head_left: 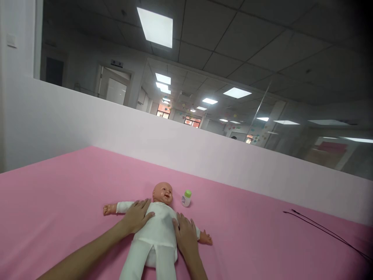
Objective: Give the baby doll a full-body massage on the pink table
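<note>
the bald baby doll [161, 223] in white clothes lies on its back on the pink sheet [72, 190], arms spread wide. my left hand [136, 217] rests spread over the doll's shoulder and upper chest, thumb apart from the fingers, clasping nothing. my right hand [186, 232] lies against the doll's other side and upper arm, also opened out, fingers pointing toward its head. just beside the doll's head stands a small white bottle with a green cap [186, 198]. well to the right of the doll lie thin dark cords [317, 229]. beyond its head runs a low white wall [163, 144] with glass above.
</note>
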A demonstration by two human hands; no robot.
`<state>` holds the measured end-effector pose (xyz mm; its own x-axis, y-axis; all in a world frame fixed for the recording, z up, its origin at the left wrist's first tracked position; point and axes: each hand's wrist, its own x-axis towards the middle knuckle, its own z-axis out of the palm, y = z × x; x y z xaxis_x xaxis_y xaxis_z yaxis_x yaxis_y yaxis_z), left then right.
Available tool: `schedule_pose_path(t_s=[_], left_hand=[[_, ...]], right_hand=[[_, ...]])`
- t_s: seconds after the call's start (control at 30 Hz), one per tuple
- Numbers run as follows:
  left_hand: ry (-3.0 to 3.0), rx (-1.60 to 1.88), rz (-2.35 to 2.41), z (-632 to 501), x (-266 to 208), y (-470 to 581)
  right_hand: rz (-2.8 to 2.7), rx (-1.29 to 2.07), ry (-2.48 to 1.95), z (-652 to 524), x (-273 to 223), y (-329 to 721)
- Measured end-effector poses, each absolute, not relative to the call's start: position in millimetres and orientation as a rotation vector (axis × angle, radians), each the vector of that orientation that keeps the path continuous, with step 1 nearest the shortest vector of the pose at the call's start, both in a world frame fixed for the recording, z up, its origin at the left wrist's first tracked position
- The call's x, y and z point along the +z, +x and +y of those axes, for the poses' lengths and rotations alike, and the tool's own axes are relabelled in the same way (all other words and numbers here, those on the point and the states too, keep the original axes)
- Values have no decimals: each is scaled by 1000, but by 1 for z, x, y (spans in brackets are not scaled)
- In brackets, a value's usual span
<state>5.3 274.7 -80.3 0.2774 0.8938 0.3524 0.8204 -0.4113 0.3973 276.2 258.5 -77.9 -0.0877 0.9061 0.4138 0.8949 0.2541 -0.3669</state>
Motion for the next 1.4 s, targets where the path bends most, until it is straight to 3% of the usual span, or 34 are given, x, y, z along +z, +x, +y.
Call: schedule_pose_path(t_s=[0.2, 0.5, 0.7, 0.8, 0.93, 1.03, 1.2, 1.4], left_hand=[[2464, 821, 1873, 260, -79, -61], [2022, 691, 1896, 231, -48, -125], [1992, 1089, 1545, 223, -39, -106], [2256, 1174, 1360, 213, -42, -90], [2856, 1055, 1057, 198, -51, -66], [2985, 998, 862, 194, -61, -57], [2411, 1238, 1000, 201, -80, -57], [1649, 1502, 1164, 235, -74, -31]], right_hand=[[-1935, -435, -1962, 245, -66, 334], [-1734, 60, -2233, 227, -45, 363], [-1683, 553, -1574, 217, -50, 355], [-1643, 580, -1355, 203, -53, 351], [-1982, 482, -1157, 181, -61, 342], [-2112, 479, -1101, 177, -70, 330], [-1749, 615, -1255, 195, -75, 315], [-1958, 527, -1102, 215, -64, 316]])
